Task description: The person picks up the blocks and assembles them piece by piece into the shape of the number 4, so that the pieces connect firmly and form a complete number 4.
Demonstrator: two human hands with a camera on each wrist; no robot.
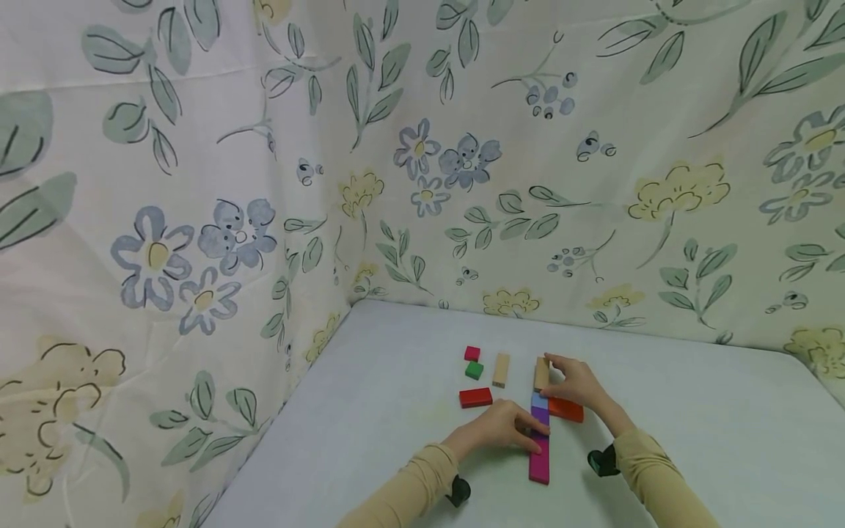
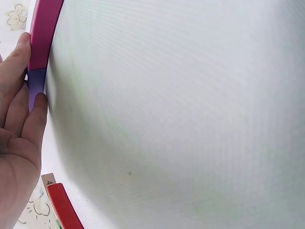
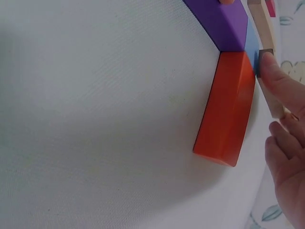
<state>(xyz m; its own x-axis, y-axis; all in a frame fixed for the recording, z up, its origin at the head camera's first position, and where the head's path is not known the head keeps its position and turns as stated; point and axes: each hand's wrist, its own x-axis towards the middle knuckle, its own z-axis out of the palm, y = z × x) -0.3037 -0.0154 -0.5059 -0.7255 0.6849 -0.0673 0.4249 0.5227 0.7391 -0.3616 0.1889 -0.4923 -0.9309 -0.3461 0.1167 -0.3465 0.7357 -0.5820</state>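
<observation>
A row of blocks runs away from me: a magenta block [image 1: 539, 469] nearest, then a purple block [image 1: 540, 415], a light blue block [image 1: 539, 400] and a plain wooden block [image 1: 542, 372] at the far end. My left hand [image 1: 496, 427] pinches the row near where magenta and purple meet, a fingertip on the purple block and the thumb low at the magenta one. With thumb and fingers, my right hand [image 1: 582, 385] grips the wooden block by its ends. An orange block [image 3: 224, 109] juts rightward beside the light blue and purple blocks.
Left of the row lie a red block [image 1: 476, 397], a second wooden block [image 1: 501, 369], a small green block [image 1: 474, 370] and a small red block [image 1: 472, 353]. Floral cloth [image 1: 462, 220] hangs behind and to the left of the white table [image 1: 370, 411].
</observation>
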